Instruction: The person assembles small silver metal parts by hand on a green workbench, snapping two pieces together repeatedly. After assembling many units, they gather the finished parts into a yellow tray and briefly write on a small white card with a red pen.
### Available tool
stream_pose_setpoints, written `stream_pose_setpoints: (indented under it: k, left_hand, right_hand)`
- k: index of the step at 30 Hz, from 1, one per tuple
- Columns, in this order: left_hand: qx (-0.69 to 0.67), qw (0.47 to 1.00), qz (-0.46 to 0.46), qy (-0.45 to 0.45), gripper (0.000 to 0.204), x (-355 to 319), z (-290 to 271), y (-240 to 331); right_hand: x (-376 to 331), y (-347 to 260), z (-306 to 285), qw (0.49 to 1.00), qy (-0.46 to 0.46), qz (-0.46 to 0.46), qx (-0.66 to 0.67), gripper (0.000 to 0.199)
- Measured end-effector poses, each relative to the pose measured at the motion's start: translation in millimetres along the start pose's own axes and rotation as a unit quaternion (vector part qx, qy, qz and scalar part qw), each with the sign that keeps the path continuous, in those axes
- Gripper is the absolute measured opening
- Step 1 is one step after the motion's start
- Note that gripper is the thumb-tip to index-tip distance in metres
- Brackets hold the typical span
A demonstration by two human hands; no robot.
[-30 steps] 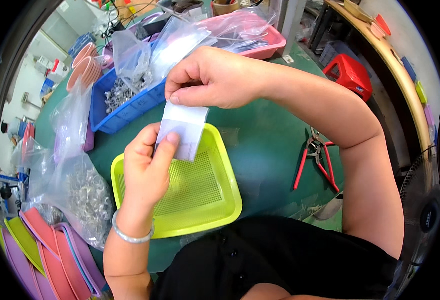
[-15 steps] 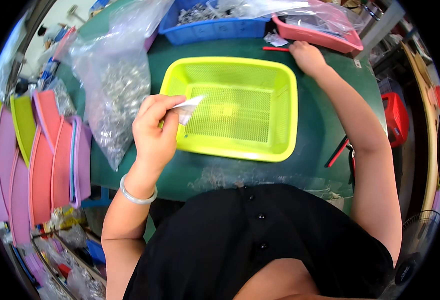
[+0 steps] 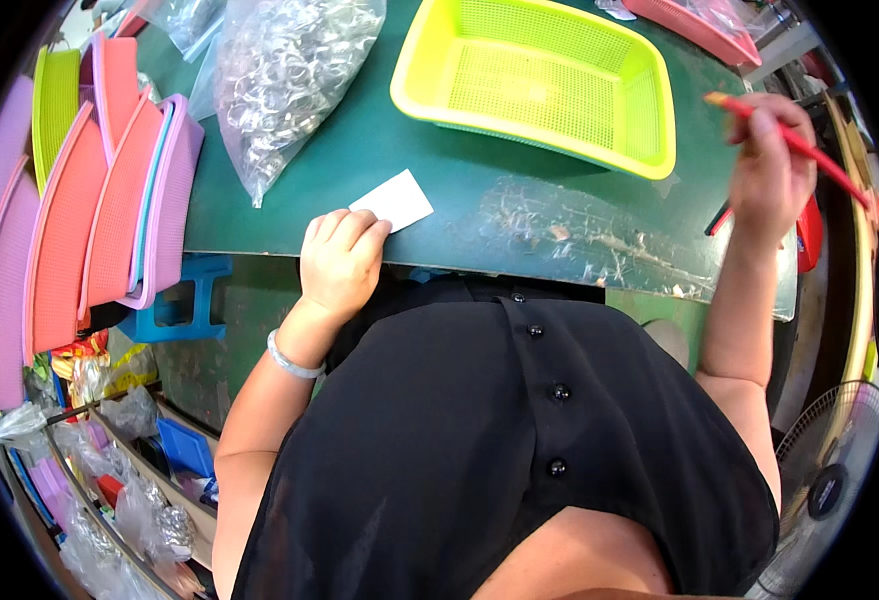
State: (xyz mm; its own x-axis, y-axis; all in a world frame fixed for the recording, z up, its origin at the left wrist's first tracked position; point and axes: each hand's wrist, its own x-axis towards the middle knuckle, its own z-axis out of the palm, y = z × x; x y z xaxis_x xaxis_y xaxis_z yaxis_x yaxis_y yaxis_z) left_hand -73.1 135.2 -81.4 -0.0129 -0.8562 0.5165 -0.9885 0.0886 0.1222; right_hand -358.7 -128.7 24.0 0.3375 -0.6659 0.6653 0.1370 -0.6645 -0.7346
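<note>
Left hand is pinning a small white card flat on the table, near its front edge. Fingers are curled over the card's near corner; the rest of it is lying free on the green top.

Right hand is raised off to the right, fingers closed around a red pencil. The tip looks to be pointing up and left, though it's blurred near the rim, so I can't be sure which end is which. It's well apart from the card.

Progress, as I read it: card is placed and steadied, pencil is in hand, but nothing is being marked yet. The card face is looking blank from here. Bringing the pencil over to the card is what's left.

Yellow basket is sitting behind the card, looking empty. A clear bag of metal rings is lying to its left, unopened as far as I can tell. Stacked pink and yellow trays are standing at the far left.
</note>
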Motion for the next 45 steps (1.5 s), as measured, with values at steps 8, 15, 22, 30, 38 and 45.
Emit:
stream_pose_setpoints:
  k: [8,15,22,30,38,45]
  left_hand:
    - [-0.103,0.993,-0.031,0.054,0.020,-18,11,-6]
    - [-0.157,0.980,-0.041,0.119,0.016,-29,19,-10]
    - [-0.160,0.976,-0.046,0.140,0.017,-32,23,-11]
    - [-0.162,0.976,-0.046,0.137,0.017,-31,22,-12]
    - [-0.160,0.976,-0.049,0.136,0.016,-30,23,-11]
    - [-0.162,0.977,-0.050,0.127,0.017,-30,22,-11]
  right_hand:
    - [-112,10,185,0.917,-0.217,0.309,0.132,0.011]
    - [-109,17,211,0.926,-0.262,0.262,0.077,0.015]
    - [-111,15,214,0.937,-0.300,0.177,0.001,0.018]
    - [-112,16,211,0.939,-0.312,0.147,-0.006,0.015]
    - [-111,19,212,0.952,-0.269,0.143,-0.001,0.015]
    - [-109,17,207,0.937,-0.314,0.155,-0.011,0.015]
